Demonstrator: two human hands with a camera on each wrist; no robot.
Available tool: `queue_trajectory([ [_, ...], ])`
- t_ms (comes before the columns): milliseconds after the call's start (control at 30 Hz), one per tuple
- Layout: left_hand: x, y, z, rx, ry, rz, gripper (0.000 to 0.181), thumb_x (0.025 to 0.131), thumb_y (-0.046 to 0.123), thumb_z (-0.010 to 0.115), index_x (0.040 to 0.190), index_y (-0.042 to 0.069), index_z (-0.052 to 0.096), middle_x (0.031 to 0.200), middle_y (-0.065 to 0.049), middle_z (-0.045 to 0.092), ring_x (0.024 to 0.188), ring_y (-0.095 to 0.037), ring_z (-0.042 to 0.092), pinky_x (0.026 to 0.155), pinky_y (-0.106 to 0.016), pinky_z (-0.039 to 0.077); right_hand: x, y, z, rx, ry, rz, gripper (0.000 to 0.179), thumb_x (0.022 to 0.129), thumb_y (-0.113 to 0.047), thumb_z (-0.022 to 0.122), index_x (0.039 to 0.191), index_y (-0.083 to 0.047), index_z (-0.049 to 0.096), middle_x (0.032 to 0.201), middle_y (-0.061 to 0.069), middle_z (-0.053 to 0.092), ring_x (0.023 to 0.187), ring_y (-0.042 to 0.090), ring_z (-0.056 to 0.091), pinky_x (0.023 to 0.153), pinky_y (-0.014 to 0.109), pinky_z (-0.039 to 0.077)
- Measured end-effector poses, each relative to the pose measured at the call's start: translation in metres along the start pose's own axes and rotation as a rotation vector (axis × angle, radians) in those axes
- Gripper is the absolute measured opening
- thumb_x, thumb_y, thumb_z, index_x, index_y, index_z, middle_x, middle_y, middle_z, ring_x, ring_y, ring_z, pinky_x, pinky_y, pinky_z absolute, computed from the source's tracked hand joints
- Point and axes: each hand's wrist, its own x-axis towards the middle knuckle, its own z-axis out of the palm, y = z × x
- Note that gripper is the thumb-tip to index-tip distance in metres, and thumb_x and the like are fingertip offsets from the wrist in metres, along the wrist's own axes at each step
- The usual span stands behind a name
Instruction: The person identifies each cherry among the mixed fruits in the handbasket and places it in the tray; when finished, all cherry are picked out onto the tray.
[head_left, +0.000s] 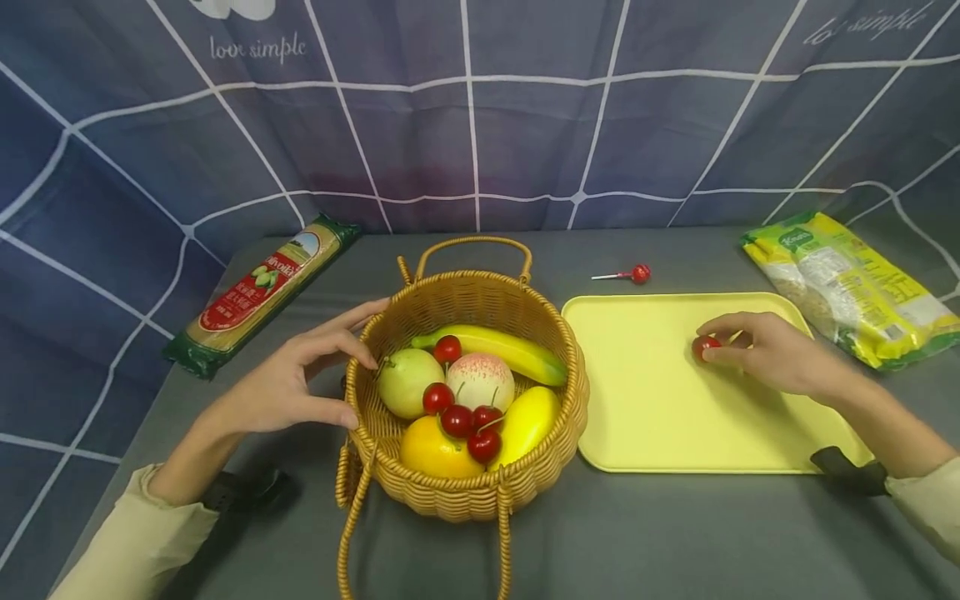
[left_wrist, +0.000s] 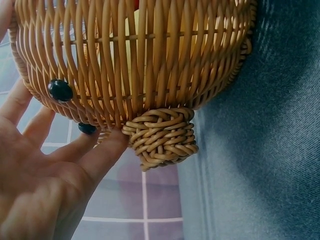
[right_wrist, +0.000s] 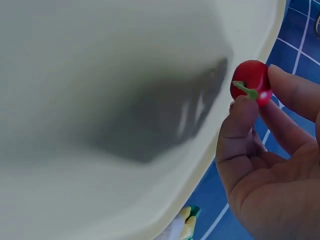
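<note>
In the head view, the two hands are well apart, on opposite sides of the wicker basket (head_left: 577, 417). The left hand (head_left: 311, 379), fingers spread, touches the basket's left rim with thumb and fingertips; the right hand (head_left: 772, 350), well off to the basket's right, pinches a red cherry (head_left: 705, 347) above the yellow tray (head_left: 637, 383). This tray lies just beside the basket's right side. Inside the basket are a banana (head_left: 517, 352) toward the back, a green pear (head_left: 408, 385) at left, a peach (head_left: 480, 375) in the middle, an orange (head_left: 435, 450) and a yellow mango (head_left: 531, 421) toward the front, and five more cherries (head_left: 457, 422) among them. Behind and right of the basket lies a red lollipop (head_left: 640, 273); a pack of spaghetti (head_left: 255, 292) lies to its left and a Knorr bag (head_left: 855, 283) far to its right.

In the left wrist view, the left hand's fingers reach along the basket's woven outer wall, near a dark round bead (left_wrist: 60, 90).

In the right wrist view, thumb and fingers clasp the cherry, its green stem (right_wrist: 246, 90) showing.
</note>
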Motion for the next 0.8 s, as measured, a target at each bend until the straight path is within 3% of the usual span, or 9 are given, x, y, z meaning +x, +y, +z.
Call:
queue_trajectory([
  [200,-0.0012,-0.0006,0.0015,-0.001,0.005,0.003,0.048,0.066,-0.007,0.084,0.109,0.003,0.065,0.161,-0.007,0.024,0.144,-0.028,0.028,0.107,-0.027,0.038,-0.0026,0.0044,0.0066,-0.065,0.013,-0.056,0.020,0.090,-0.010,0.072,0.109,-0.005,0.071,0.093,0.003,0.065,0.077,0.015,0.054,0.059,0.026,0.045],
  [800,0.0009,-0.0030,0.0008,-0.014,0.006,0.022,0.048,0.066,-0.008,0.085,0.109,0.002,0.064,0.161,-0.009,0.024,0.144,-0.029,0.027,0.108,-0.027,0.037,-0.0029,0.0032,0.0060,-0.091,0.036,-0.063,0.023,0.089,-0.011,0.073,0.110,-0.003,0.071,0.092,0.005,0.064,0.078,0.016,0.058,0.060,0.026,0.047],
])
